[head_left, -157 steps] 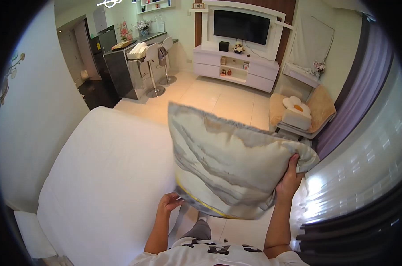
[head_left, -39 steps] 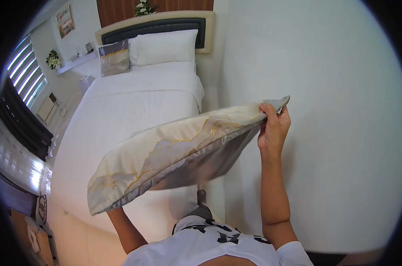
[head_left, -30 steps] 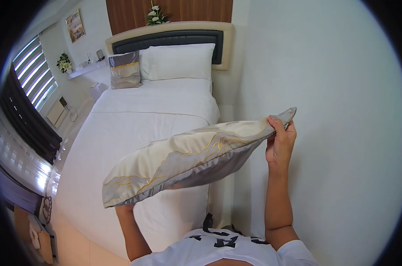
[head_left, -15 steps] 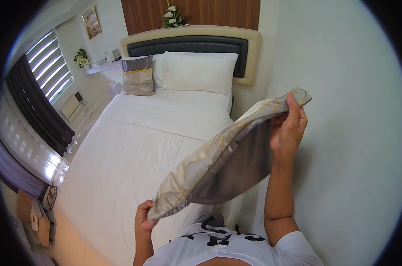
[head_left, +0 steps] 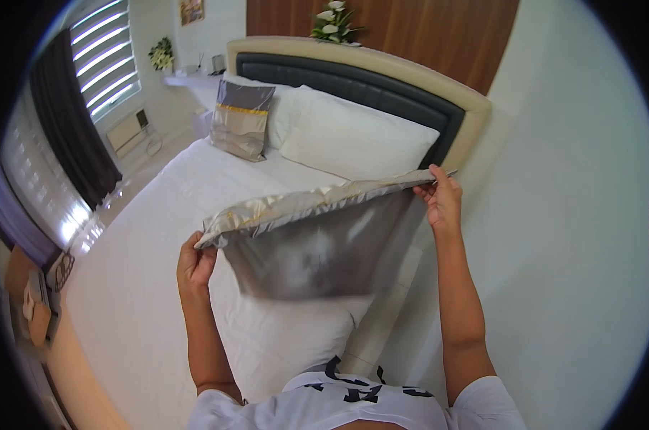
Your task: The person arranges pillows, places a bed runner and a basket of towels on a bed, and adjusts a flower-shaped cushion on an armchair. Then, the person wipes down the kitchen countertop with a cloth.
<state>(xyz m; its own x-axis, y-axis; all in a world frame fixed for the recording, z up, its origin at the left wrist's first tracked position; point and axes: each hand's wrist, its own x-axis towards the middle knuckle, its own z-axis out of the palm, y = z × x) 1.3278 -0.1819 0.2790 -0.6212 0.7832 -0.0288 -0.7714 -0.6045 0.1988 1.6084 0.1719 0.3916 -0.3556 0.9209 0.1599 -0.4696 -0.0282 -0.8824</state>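
A silky grey cushion cover (head_left: 314, 254) with a cream and gold-patterned upper part hangs stretched above the bed. My left hand (head_left: 196, 259) is closed on its left corner, thumb and fingers pinching the edge. At the raised right corner, my right hand (head_left: 443, 197) grips the fabric in the same way. The lower part hangs loose and is blurred by motion. Beyond it, the bed (head_left: 138, 265) is covered with a white sheet. Two white pillows (head_left: 360, 136) rest near the headboard, with a grey and beige cushion (head_left: 242, 120) leaning in front at the left.
A padded headboard (head_left: 353, 82) in black and cream stands at the far end. The wall (head_left: 568, 215) runs close along my right side. To the left are dark curtains (head_left: 70, 122), a small shelf (head_left: 192, 81) and a wooden chair-like item (head_left: 38, 322).
My left hand has moved up and left, and my right hand down and slightly left. The cover is now more level, its grey lower side hanging more open. The view has turned.
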